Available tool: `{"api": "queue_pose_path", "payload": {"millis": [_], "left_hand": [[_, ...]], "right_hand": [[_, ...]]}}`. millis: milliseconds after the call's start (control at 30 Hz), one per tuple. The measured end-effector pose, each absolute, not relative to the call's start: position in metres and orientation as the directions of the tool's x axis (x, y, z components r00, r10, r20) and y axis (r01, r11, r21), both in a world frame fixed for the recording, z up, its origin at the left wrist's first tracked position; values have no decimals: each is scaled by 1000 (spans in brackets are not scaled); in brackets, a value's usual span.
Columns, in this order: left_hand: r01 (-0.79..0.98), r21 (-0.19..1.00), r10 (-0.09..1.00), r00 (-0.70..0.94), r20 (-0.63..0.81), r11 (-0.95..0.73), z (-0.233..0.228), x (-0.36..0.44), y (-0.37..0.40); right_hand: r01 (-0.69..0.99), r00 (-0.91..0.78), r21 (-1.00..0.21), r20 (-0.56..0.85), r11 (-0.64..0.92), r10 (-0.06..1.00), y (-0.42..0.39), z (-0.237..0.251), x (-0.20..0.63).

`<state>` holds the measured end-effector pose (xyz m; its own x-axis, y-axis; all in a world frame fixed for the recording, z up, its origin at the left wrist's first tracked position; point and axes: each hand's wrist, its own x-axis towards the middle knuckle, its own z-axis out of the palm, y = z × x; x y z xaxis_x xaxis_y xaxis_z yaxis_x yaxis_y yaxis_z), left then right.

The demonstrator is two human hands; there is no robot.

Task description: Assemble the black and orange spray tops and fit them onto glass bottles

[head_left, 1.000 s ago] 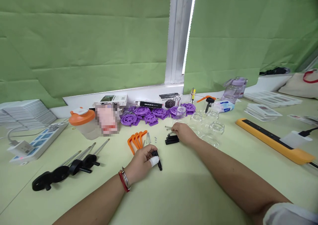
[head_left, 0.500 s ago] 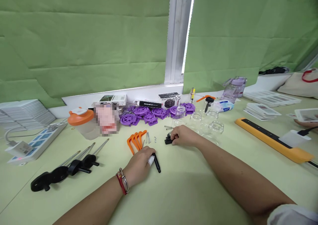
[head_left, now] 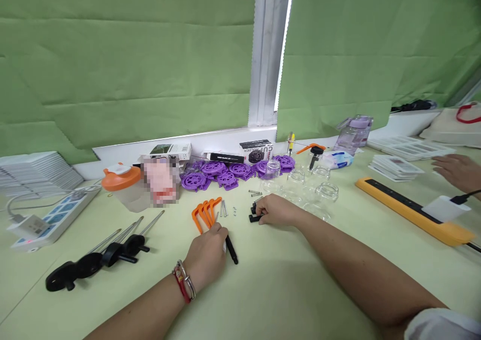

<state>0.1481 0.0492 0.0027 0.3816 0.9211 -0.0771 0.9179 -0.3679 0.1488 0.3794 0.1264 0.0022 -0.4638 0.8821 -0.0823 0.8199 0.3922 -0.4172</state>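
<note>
My left hand (head_left: pixel 207 252) is closed around a slim black-handled screwdriver (head_left: pixel 232 251). Its handle sticks out below the fingers, and a thin metal shaft shows above them. Just beyond that hand lie several orange curved handles (head_left: pixel 205 214) and a few metal pins (head_left: pixel 224 208). My right hand (head_left: pixel 276 210) is lowered to the table with its fingers closed at some small black parts (head_left: pixel 254 218). The fingertips partly cover these parts. Metal springs (head_left: pixel 255 193) lie right behind the right hand, and tiny screws (head_left: pixel 235 211) lie between the two hands.
Purple wheel-patterned lids (head_left: pixel 227 179) and clear glass jars (head_left: pixel 326 192) stand behind my hands. Black cranks with metal rods (head_left: pixel 108 254) lie left, near an orange-lidded cup (head_left: pixel 122 180). An orange power strip (head_left: pixel 406 210) is at right, beside another person's hand (head_left: pixel 458 172).
My left hand has shifted slightly left and down with the screwdriver. My right fingers have moved a little among the black parts. The other person's hand is now bare of its white tray.
</note>
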Motion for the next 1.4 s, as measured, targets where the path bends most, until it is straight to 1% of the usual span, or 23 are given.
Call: {"api": "queue_pose_path", "payload": {"millis": [100, 167, 233, 300, 333, 400, 467, 533, 600, 700, 733, 767, 800, 867, 900, 933, 1000, 1067, 1233, 1300, 1400], "left_hand": [[927, 87, 923, 373, -93, -365, 7, 149, 46], [925, 61, 920, 380, -97, -376, 9, 150, 43], [922, 47, 917, 388, -95, -385, 10, 150, 41], [923, 55, 920, 384, -74, -381, 11, 151, 39], [924, 75, 924, 380, -39, -376, 11, 152, 39], [908, 162, 923, 378, 74, -385, 9, 152, 38], [845, 300, 896, 398, 198, -442, 6, 152, 39], [728, 455, 859, 434, 271, -512, 2, 152, 39], [603, 594, 841, 458, 289, -533, -2, 152, 40], [479, 730, 849, 457, 266, -487, -4, 153, 42], [459, 759, 858, 447, 252, -462, -5, 153, 42], [448, 780, 869, 434, 237, -437, -5, 153, 42], [442, 797, 881, 418, 223, -412, -5, 153, 43], [445, 817, 901, 387, 195, -368, -5, 153, 43], [450, 821, 907, 379, 183, -353, -6, 153, 44], [457, 821, 911, 376, 171, -342, -6, 153, 44], [471, 816, 912, 380, 153, -333, -7, 153, 44], [481, 808, 908, 390, 151, -341, -8, 153, 44], [490, 800, 904, 404, 144, -346, -8, 153, 44], [494, 795, 902, 407, 145, -351, -8, 153, 43], [494, 792, 898, 414, 149, -359, -8, 153, 43]], "right_hand": [[800, -486, -438, -73, 410, 871, 125, 2, 378], [784, -487, -476, -76, 398, 870, 124, 2, 378], [757, -482, -547, -96, 358, 871, 124, 2, 378], [698, -487, -652, -129, 296, 864, 124, 2, 378], [650, -501, -714, -144, 261, 853, 123, 2, 377], [510, -552, -840, -154, 186, 820, 120, 3, 374], [345, -622, -933, -144, 105, 769, 114, 5, 368], [218, -687, -975, -127, 37, 715, 106, 6, 361], [163, -739, -987, -116, 9, 663, 99, 6, 354], [178, -786, -982, -109, 55, 609, 97, 6, 350], [211, -775, -972, -103, 101, 624, 99, 6, 352], [264, -737, -950, -88, 166, 671, 103, 6, 355], [340, -670, -910, -58, 237, 740, 108, 6, 359], [553, -460, -760, 61, 340, 886, 120, 4, 371], [655, -363, -672, 122, 346, 924, 126, 3, 377], [722, -309, -602, 160, 341, 937, 131, 2, 383], [791, -268, -527, 162, 313, 950, 138, -1, 391], [812, -283, -493, 134, 312, 950, 142, -4, 395], [805, -391, -447, 96, 390, 915, 141, -5, 393], [796, -410, -451, 89, 404, 908, 142, -5, 393], [769, -430, -489, 79, 411, 899, 144, -7, 396]]}}
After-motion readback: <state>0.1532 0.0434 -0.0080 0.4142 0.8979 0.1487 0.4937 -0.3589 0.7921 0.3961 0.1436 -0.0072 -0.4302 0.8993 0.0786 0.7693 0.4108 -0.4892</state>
